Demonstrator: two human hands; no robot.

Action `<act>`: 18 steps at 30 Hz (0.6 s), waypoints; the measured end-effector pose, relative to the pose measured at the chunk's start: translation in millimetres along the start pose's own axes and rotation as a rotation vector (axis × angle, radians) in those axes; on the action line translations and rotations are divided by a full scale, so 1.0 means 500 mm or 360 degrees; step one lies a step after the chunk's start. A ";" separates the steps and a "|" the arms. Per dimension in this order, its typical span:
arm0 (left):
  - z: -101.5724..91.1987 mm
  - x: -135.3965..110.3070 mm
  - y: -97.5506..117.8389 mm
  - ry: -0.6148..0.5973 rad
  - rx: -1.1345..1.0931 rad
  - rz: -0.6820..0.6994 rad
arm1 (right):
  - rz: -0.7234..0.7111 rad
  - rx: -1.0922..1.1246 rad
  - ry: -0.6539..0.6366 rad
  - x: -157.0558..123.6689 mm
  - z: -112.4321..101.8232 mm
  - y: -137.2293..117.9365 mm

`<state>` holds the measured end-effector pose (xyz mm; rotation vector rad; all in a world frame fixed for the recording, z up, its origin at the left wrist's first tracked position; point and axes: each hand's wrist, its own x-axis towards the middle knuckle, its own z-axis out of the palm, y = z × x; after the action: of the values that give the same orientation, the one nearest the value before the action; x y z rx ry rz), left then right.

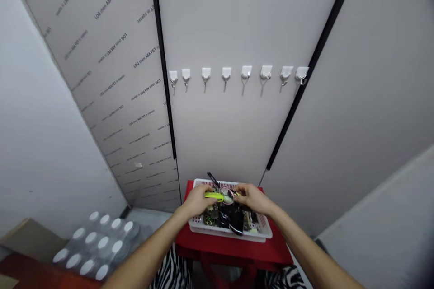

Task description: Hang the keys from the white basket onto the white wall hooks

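Observation:
A white plastic basket [264,230] full of small dark items stands on a red stool [233,250] against the wall. Both my hands are over the basket. My left hand [198,198] is closed on a bright yellow-green item [214,196], perhaps a keychain. My right hand [251,196] is closed in a pinch on the other end of that item, by a metal ring [228,196]. A thin dark piece [213,179] sticks up between the hands.
A row of several white adhesive hooks [226,73] runs across the wall panel above, all bare. A shrink-wrapped pack of white-capped bottles [98,246] sits on the floor at the left. Zebra-striped fabric [172,273] shows below the stool.

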<state>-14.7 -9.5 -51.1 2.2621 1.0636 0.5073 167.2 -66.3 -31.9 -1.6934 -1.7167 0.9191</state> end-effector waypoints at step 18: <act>-0.001 0.033 0.082 0.0170 -0.0754 0.0213 | -0.0085 0.0412 0.0106 0.006 -0.046 -0.136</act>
<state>18.2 -17.3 -22.7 1.9060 0.7452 0.8463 143.4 -59.0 35.4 -1.4853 -1.5196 1.0014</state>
